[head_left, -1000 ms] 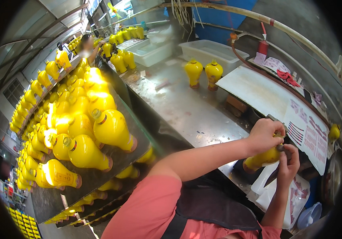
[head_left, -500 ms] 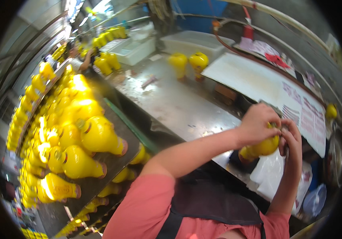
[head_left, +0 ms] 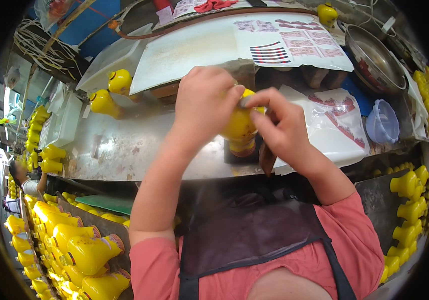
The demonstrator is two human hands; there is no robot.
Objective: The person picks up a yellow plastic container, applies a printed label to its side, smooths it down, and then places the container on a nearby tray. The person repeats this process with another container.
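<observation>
A glossy yellow vase (head_left: 239,126) stands in front of me, its narrow patterned foot on a small dark block (head_left: 232,156) at the bench edge. My left hand (head_left: 205,100) is closed around the vase's upper part. Beside it, my right hand (head_left: 280,124) pinches with thumb and forefinger close to the vase's top. Something small and grey shows at those fingertips, too little to name. A brown flat piece (head_left: 267,159) sticks out below the right hand; whether the palm holds it is hidden.
Behind is a white board (head_left: 189,52) with printed decal strips. Decal sheets (head_left: 342,112), a lilac basket (head_left: 383,122) and a metal pan (head_left: 374,55) lie right. Two yellow vases (head_left: 105,104) stand left. Racked vases (head_left: 92,252) flank me; a co-worker (head_left: 29,180) is far left.
The view has swung to the right, bringing the bench and board straight ahead and the racked vases to the lower left. Both hands stay at the yellow vase.
</observation>
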